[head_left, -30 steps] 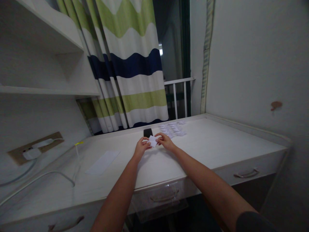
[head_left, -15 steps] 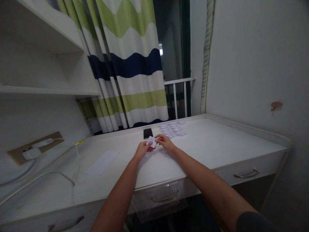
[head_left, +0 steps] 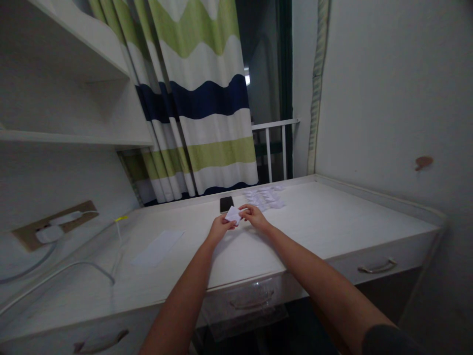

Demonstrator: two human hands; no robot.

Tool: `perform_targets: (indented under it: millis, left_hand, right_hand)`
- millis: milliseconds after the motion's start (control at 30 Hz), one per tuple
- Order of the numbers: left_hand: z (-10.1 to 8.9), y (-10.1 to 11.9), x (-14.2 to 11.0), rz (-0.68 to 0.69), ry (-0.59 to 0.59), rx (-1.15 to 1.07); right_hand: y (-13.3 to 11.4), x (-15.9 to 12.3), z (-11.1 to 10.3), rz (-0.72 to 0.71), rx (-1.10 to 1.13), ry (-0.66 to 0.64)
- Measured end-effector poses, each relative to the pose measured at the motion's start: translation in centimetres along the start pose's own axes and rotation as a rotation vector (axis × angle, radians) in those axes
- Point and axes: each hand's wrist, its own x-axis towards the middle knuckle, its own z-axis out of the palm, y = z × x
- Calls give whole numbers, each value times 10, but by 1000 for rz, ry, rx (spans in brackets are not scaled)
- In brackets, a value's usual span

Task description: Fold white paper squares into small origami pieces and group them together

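Observation:
A small folded piece of white paper point(head_left: 233, 214) is held up between my two hands, above the middle of the desk. My left hand point(head_left: 220, 228) pinches its lower left side with thumb and fingers. On the right edge, the fingertips of my right hand point(head_left: 254, 216) are closed on the same paper. Just behind my hands lies a dark phone point(head_left: 226, 204). Several small folded white paper pieces point(head_left: 265, 198) sit in rows at the back, beyond my right hand. Farther left, a flat sheet of white paper point(head_left: 158, 248) rests on the desk.
The white desk point(head_left: 332, 222) has drawers along its front and a low rim at the back. A striped curtain point(head_left: 210, 128) hangs behind it. White cables point(head_left: 84, 265) and a plugged-in charger point(head_left: 50, 233) are at the left, under a shelf point(head_left: 74, 138).
The folded paper has turned a little and shows more of its face. My left fingers have shifted lower on it, and both hands have moved slightly.

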Motion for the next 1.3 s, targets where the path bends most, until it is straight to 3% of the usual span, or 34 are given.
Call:
perform_targets:
  millis: [167,467,1033,1300]
  left_hand:
    - [0,1,0,39,53,0]
    - [-4,0,0,-6,26,13]
    - [-4,1,-1,-46,26,7]
    - [-4,2,-3,-42,11,34]
  right_hand:
    - [-3,-2,0,-6,27,-20]
    - [-4,-1,1,-22,53,-13]
    - [-5,-2,-1,-125,-186,-59]
    - [-6,-3,0,-169,-235,-154]
